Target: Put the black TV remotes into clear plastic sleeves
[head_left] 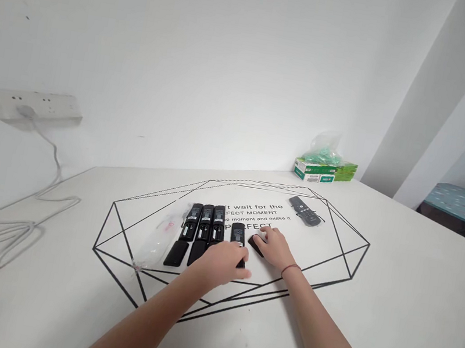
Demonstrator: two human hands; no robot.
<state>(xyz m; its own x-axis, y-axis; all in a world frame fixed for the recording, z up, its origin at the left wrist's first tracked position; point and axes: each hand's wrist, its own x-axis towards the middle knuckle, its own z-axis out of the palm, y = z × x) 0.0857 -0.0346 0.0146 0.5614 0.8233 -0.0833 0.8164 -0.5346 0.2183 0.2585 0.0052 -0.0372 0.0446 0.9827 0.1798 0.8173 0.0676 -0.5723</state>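
Note:
Three black remotes [206, 217] lie face down side by side, their battery compartments uncovered. Black covers [176, 253] lie just below them. My left hand [225, 261] is over the near end of a fourth remote [238, 232], thumb and fingers apart; what lies under the palm is hidden. To its right, my right hand [275, 248] has its fingers closed on a small black cover [257, 245] at the table surface. Farther back on the right, another remote [305, 211] lies with its buttons up, a dark cord or strap beside it.
Clear plastic bags [157, 244] lie left of the remotes. Green and white boxes [314, 171] with a plastic bag on top stand at the back right. White cables [25, 226] run along the left of the white table [396, 282], below a wall socket [34, 106].

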